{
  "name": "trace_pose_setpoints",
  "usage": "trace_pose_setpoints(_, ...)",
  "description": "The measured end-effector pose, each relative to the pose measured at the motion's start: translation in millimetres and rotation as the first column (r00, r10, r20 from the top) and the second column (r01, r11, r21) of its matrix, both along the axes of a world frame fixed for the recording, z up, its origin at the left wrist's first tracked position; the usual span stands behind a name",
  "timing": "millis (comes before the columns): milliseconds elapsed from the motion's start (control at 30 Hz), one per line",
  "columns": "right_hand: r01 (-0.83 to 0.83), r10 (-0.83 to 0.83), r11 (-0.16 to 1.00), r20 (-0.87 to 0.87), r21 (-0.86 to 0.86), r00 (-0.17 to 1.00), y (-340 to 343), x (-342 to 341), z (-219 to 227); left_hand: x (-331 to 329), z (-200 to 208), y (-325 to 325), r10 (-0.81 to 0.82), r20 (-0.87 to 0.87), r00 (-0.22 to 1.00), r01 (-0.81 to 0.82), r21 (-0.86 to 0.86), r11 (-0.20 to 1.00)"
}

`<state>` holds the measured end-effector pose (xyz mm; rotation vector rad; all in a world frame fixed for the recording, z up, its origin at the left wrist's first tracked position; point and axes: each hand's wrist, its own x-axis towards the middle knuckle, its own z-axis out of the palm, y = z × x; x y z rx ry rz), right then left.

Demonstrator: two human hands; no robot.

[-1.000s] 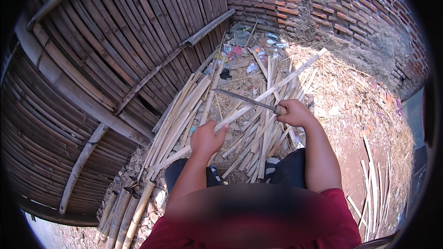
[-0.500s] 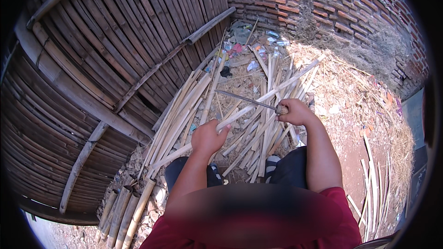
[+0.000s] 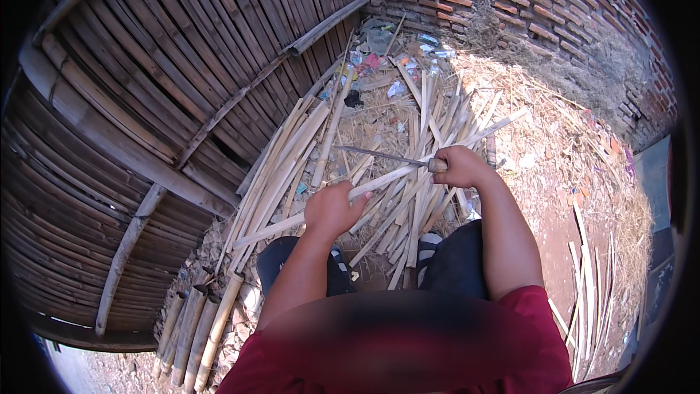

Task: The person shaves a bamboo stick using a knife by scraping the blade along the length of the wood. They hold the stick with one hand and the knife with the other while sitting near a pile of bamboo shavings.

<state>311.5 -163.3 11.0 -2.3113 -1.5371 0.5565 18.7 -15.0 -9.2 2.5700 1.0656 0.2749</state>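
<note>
A long pale bamboo strip [image 3: 390, 176] runs slantwise in front of me, from low on the left up to the right. My left hand [image 3: 334, 209] is wrapped round it left of its middle. In my right hand [image 3: 463, 168] is a knife [image 3: 383, 155] with a long, narrow, dark blade and a pale, stubby handle. Its blade points left and lies across the strip near the handle; whether the edge touches the strip I cannot tell. Below, many cut bamboo strips [image 3: 413, 211] lie heaped between and beyond my feet.
A bamboo slat wall [image 3: 240, 44] rises on the left, and a brick wall [image 3: 539, 14] stands at the back. Thick bamboo poles [image 3: 193, 335] lie at lower left. More thin strips [image 3: 589, 288] lie at right. Litter [image 3: 375, 58] is scattered in the far corner.
The held strip has tilted flatter, its right end lower and its left end higher. My right hand and the knife have shifted slightly up and left. My left hand has risen a little.
</note>
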Motion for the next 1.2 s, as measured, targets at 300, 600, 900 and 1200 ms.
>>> trace_pose_setpoints(300, 0.005, -0.005, 1.000, -0.004, 0.014, 1.000, -1, -2, 5, 0, 3, -2, 0.007, 0.003, 1.000, -0.007, -0.008, 1.000)
trace_pose_setpoints(600, 0.029, -0.029, 0.999, 0.017, 0.021, 0.999, -1, -6, 9, -1, 2, 0, 0.012, 0.021, 1.000, -0.011, -0.018, 1.000)
trace_pose_setpoints(900, 0.001, -0.001, 1.000, 0.016, 0.008, 1.000, -1, -8, 10, -1, 5, 0, 0.017, -0.012, 1.000, -0.017, -0.020, 1.000)
trace_pose_setpoints(1200, -0.007, 0.006, 1.000, 0.032, 0.010, 0.999, 0, -6, 7, -1, 1, 2, -0.001, -0.011, 1.000, 0.001, -0.008, 1.000)
